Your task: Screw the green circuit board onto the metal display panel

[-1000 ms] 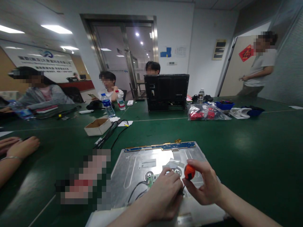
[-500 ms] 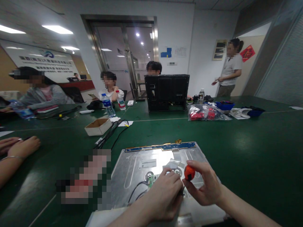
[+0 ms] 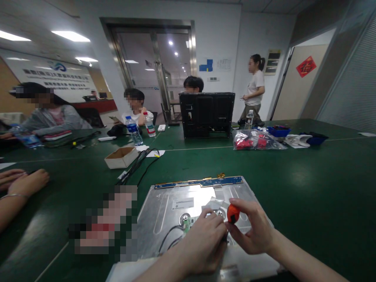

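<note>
My right hand (image 3: 252,227) pinches the orange, round handle of a screwdriver (image 3: 233,214) between thumb and fingertips. Its thin shaft is mostly hidden behind my hands. My left hand (image 3: 204,237) is curled just to the left, fingers drawn together near the shaft; whatever they hold is out of sight. Both hands are over a flat silver metal panel (image 3: 158,211), which looks like the back of a screen. A narrow blue circuit board (image 3: 202,182) runs along its far edge. Partly under my left hand sits a small green board (image 3: 188,223) with black wires (image 3: 167,235).
Ahead on the green table (image 3: 308,196) stands a black monitor-like unit (image 3: 207,115). A cardboard tray (image 3: 120,157), black cables (image 3: 138,167) and bottles (image 3: 133,131) are to the left. A plastic bag with red items (image 3: 255,141) lies right. Another person's hands (image 3: 26,182) rest at far left.
The orange handle and my right fingertips have shifted slightly left. My left hand stays in place. In the background, a standing person has walked left, away from the doorway.
</note>
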A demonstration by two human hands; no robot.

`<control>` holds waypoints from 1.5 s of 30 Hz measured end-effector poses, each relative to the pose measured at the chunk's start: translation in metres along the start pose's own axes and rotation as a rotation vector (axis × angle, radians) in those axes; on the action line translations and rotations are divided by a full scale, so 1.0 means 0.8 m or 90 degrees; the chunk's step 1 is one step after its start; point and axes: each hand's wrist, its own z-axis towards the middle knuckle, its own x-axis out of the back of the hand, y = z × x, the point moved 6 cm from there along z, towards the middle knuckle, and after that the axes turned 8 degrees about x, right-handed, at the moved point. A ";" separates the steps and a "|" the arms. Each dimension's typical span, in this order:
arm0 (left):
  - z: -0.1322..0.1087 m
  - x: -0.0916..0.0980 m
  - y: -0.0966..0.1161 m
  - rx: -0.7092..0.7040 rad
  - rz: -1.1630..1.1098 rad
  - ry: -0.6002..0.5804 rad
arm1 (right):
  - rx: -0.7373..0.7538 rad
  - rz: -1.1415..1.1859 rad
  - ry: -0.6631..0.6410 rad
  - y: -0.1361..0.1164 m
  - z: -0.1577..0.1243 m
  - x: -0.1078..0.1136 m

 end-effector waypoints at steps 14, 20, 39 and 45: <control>0.000 -0.004 -0.002 -0.006 0.016 -0.006 | -0.001 0.006 0.005 -0.001 0.001 0.000; -0.001 -0.002 0.000 -0.017 0.009 0.009 | 0.001 0.005 0.009 -0.002 0.002 0.000; 0.001 -0.005 0.000 0.001 0.015 -0.004 | -0.023 0.008 -0.008 0.004 -0.002 -0.004; 0.002 -0.006 -0.001 0.000 0.022 -0.018 | -0.016 -0.012 -0.003 0.003 -0.002 -0.003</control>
